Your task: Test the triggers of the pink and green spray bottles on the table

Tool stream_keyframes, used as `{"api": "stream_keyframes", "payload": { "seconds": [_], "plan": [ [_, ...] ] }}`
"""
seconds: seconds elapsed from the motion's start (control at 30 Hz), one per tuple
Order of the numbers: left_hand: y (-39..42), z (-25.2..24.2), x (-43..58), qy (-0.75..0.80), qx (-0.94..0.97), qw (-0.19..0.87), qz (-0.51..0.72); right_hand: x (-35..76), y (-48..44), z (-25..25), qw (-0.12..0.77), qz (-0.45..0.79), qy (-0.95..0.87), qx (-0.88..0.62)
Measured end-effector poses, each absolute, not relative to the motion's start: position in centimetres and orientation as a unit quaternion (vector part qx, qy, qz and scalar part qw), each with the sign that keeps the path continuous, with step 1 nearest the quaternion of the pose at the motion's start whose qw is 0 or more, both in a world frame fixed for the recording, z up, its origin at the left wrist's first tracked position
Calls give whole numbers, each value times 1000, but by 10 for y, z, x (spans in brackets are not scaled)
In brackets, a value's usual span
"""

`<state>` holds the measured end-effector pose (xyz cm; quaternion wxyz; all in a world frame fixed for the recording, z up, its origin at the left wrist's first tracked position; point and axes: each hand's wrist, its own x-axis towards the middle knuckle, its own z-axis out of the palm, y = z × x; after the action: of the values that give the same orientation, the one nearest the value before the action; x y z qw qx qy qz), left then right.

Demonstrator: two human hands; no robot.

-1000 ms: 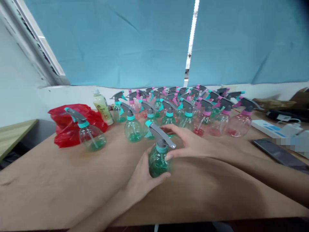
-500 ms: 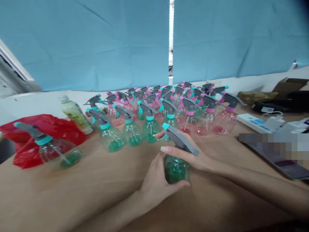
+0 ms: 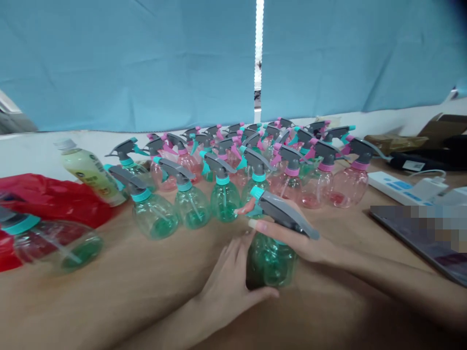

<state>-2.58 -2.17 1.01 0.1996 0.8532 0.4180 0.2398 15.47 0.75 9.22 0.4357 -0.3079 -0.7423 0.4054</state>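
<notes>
A green-tinted spray bottle [image 3: 275, 267] with a grey head and a turquoise nozzle and collar stands near the middle front of the table. My right hand [image 3: 292, 233] grips it at the neck under the spray head, fingers around the trigger side. Curved around the lower left of its body is my left hand [image 3: 229, 277], thumb in front near the base; the far fingers are partly hidden. Just beyond stand other green spray bottles [image 3: 225, 201]. Pink spray bottles [image 3: 350, 187] are grouped behind and to the right.
At left, a green spray bottle [image 3: 54, 248] lies tilted by a red plastic bag [image 3: 87, 199] and a leaning drink bottle [image 3: 89, 170]. On the right are a white power strip [image 3: 394, 189], a dark flat device [image 3: 404, 238] and a cardboard box [image 3: 443, 126]. Blue cloth [image 3: 164, 63] hangs behind.
The view has shifted and come closer, so the left-hand items sit further left. Both hands stay at the same spray bottle; my left hand sits slightly lower and looser around it.
</notes>
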Motion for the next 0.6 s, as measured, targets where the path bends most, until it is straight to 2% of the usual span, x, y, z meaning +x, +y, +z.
{"api": "stream_keyframes", "payload": {
  "seconds": [0.23, 0.6],
  "plan": [
    [-12, 3, -40, 433, 884, 91, 153, 160, 24, 81, 454, 397, -732, -316],
    [-12, 2, -39, 420, 893, 71, 146, 161, 23, 86, 433, 361, -763, -315]
  ]
}}
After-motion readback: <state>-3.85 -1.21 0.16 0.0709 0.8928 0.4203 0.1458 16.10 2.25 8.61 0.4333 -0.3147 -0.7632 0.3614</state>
